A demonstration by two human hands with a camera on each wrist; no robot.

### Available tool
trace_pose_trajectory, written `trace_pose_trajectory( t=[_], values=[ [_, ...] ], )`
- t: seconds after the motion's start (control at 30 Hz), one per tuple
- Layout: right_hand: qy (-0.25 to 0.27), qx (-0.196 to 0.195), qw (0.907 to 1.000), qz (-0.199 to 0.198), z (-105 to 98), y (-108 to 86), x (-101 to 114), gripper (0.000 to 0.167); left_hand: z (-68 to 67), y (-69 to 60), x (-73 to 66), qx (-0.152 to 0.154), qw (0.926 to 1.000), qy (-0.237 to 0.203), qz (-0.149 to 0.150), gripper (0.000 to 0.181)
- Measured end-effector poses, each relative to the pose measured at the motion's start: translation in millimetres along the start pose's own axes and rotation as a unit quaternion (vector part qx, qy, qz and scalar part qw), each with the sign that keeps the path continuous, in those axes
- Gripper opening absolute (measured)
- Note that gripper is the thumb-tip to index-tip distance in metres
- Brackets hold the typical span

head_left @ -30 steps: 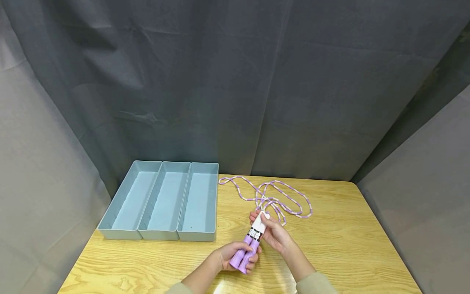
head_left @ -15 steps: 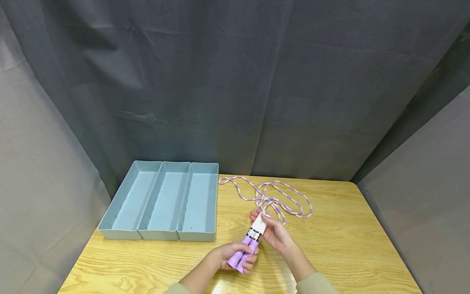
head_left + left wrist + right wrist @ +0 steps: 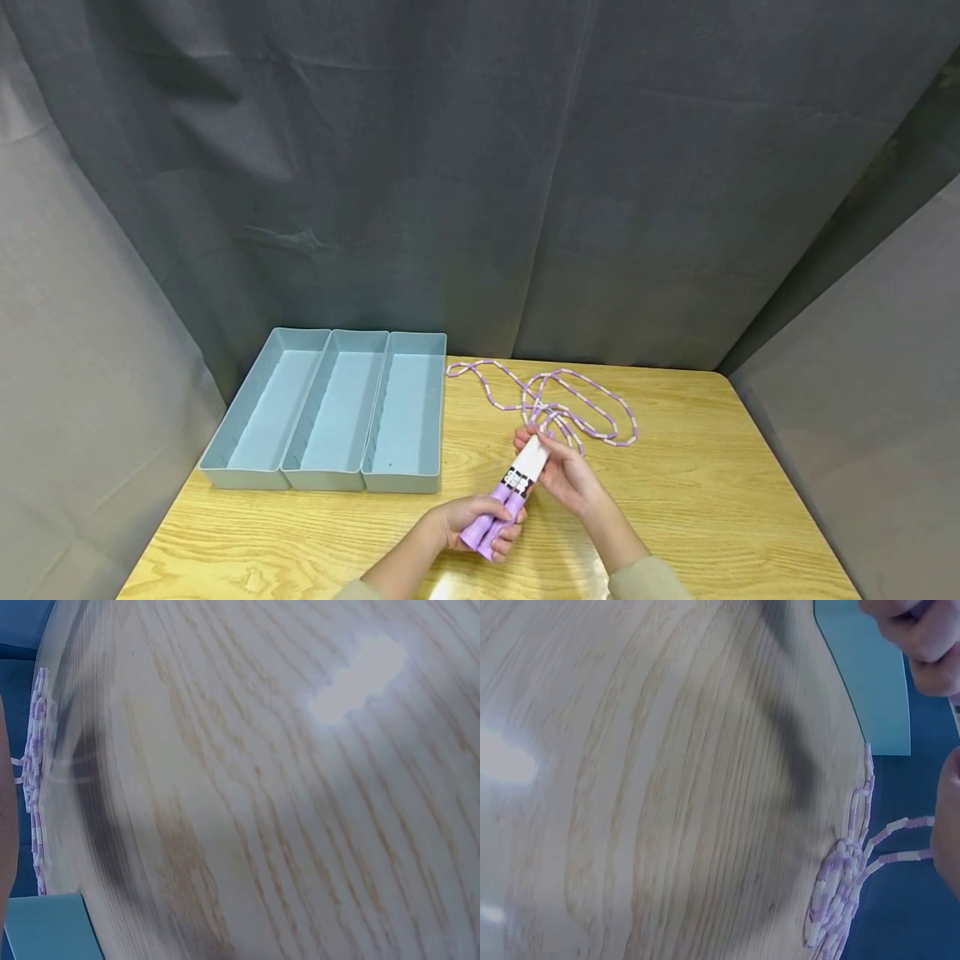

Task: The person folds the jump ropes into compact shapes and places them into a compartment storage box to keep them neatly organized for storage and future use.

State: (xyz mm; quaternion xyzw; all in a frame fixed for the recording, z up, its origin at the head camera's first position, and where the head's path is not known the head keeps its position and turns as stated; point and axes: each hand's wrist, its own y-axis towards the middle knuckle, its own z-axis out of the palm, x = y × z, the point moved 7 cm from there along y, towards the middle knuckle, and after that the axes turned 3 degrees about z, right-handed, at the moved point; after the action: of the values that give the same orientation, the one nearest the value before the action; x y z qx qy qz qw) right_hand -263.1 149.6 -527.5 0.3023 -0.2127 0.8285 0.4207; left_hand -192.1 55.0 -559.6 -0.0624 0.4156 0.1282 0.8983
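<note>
A jump rope with two purple-and-white handles (image 3: 516, 485) is held slightly tilted over the table's front part. My left hand (image 3: 463, 513) grips both purple ends side by side, thumb across the top. Around the white ends, my right hand (image 3: 567, 478) pinches with thumb and fingers where the cord comes out. The purple-and-white beaded cord (image 3: 592, 385) lies in loose loops on the wood behind the hands. In the right wrist view, two strands of beaded cord (image 3: 907, 856) rise from the pile to the right hand (image 3: 949, 825).
Three pale blue trays (image 3: 405, 483) stand side by side at the left of the wooden table (image 3: 705, 500). The rightmost one is close to the left end of the cord. A dark grey curtain (image 3: 450, 183) hangs behind, with lighter cloth at both sides.
Both hands keep their hold. The purple ends and the left hand have shifted slightly left; the cord loops on the table look nearly the same.
</note>
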Motion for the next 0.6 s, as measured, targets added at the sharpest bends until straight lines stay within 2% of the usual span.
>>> trace_pose_trajectory(
  t=[0.2,0.33,0.4,0.43,0.47,0.5,0.53,0.57,0.6],
  values=[
    [-0.053,0.013,0.9984,0.013,-4,-3.7,-2,0.035,-0.7,-1.7,-0.5,0.0,1.0,-0.002,-0.004,0.015],
    [-0.073,0.021,0.9971,-0.005,-14,-5.8,-2,0.045,0.1,-3.3,-3.1,-0.001,1.0,-0.006,-0.005,0.016],
    [-0.107,-0.003,0.9939,-0.026,-21,-6.7,-2,0.044,-0.5,-3.7,-3.8,-0.001,0.9999,-0.011,-0.006,0.017],
    [-0.134,-0.033,0.9895,-0.042,-25,-7.7,0,0.04,-0.7,-3.8,-4.2,-0.001,0.9999,-0.013,-0.006,0.017],
    [-0.168,-0.069,0.9815,-0.062,-28,-9.0,2,0.035,-0.8,-3.9,-4.1,-0.001,0.9998,-0.017,-0.008,0.017],
    [-0.21,-0.103,0.9684,-0.087,-30,-10.5,4,0.03,-0.9,-4.0,-4.2,0.0,0.9998,-0.019,-0.008,0.018],
    [-0.252,-0.146,0.9505,-0.107,-30,-12.9,7,0.023,-0.7,-4.2,-4.4,0.001,0.9998,-0.02,-0.008,0.017],
    [-0.298,-0.188,0.9266,-0.13,-28,-16.0,11,0.016,0.0,-4.4,-4.9,0.003,0.9998,-0.019,-0.007,0.017],
    [-0.342,-0.226,0.8984,-0.158,-25,-19.3,16,0.011,0.8,-4.5,-5.3,0.004,0.9998,-0.018,-0.007,0.016]
  ],
)
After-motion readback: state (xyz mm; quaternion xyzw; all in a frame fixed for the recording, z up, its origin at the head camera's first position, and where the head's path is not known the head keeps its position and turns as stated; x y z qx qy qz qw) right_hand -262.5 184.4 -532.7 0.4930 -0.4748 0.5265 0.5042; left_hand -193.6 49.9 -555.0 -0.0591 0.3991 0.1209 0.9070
